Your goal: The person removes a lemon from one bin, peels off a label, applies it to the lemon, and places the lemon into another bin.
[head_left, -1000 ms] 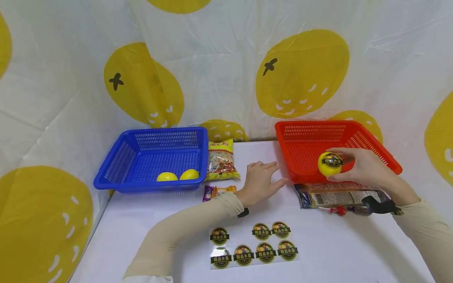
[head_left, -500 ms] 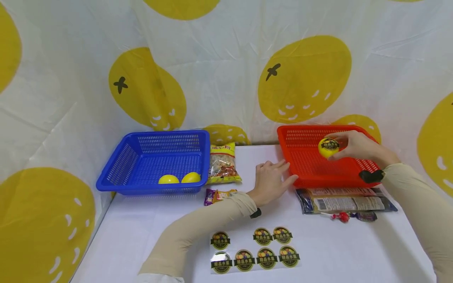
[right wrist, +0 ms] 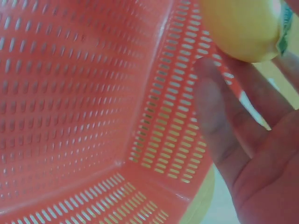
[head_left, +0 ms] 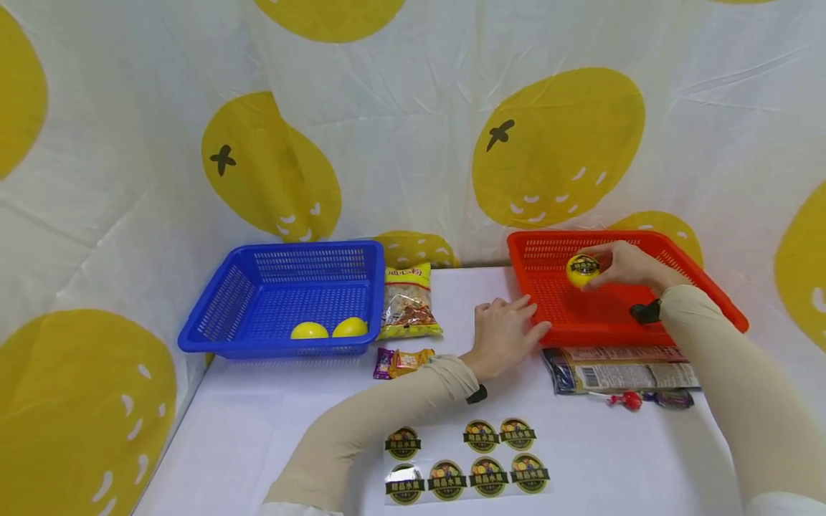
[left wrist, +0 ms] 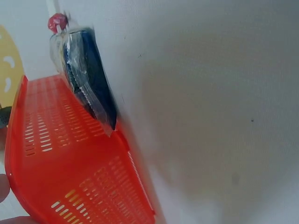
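Observation:
My right hand (head_left: 624,265) holds a yellow lemon (head_left: 581,279) between thumb and fingers, over the inside of the red basket (head_left: 600,335). On the lemon is a dark round fruit sticker (head_left: 584,264), facing the head camera. In the right wrist view the lemon (right wrist: 245,28) shows at the top, with the sticker's edge at its right side. My left hand (head_left: 503,335) is at the basket's near left corner, fingers extended, fingertips right at the rim. In the left wrist view only bits of that hand's fingers (left wrist: 3,186) appear beside the red rim.
A blue basket (head_left: 271,345) with two lemons stands at the left. Beside it lie a yellow snack bag (head_left: 408,301) and wrapped sweets (head_left: 406,362). A sticker sheet (head_left: 439,494) lies in front. Flat packets (head_left: 619,374) and a lollipop (head_left: 629,400) lie before the red basket.
My right hand has carried the lemon from the red basket's front edge further back and then left, over its inside. The left hand has shifted right to the basket's rim. The view has tilted slightly.

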The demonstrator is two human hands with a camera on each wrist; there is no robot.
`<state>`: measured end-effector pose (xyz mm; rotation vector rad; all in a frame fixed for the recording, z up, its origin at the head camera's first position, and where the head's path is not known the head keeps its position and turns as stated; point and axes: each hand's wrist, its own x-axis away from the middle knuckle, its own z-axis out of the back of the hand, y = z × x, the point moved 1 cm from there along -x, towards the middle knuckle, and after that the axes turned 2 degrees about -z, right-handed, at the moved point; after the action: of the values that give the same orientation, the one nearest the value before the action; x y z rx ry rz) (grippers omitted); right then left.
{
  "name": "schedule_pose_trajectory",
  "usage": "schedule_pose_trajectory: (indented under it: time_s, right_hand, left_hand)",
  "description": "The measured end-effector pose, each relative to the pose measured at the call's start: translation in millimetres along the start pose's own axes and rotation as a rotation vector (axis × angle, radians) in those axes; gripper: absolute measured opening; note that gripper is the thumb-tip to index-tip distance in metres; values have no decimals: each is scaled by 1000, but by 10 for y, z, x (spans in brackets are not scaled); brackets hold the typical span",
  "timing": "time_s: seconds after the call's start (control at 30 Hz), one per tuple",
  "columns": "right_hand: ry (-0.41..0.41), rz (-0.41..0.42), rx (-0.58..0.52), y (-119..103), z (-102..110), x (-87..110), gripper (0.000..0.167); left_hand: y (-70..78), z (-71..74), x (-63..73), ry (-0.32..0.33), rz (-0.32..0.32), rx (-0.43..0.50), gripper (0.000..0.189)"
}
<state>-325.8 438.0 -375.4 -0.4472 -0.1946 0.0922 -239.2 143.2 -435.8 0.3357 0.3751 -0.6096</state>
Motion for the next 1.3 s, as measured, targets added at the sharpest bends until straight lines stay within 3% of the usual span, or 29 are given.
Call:
schedule_pose_trajectory:
  time_s: [0.43, 0.67, 0.9, 1.3]
  right_hand:
    - [-36, 14, 15, 148, -194, -189, 83]
    - [-121, -41, 21, 243, -307, -213, 84]
    - [-158, -9, 29, 248, -317, -237, 85]
    - [-196, -52, 9, 196, -296, -190, 89]
  left_hand:
    - [4, 3, -52, -6, 26, 13, 46]
    - [19, -3, -34, 0, 31, 21, 46]
    - [12, 22, -37, 8, 21, 25, 45]
    - [3, 27, -28, 9, 19, 34, 45]
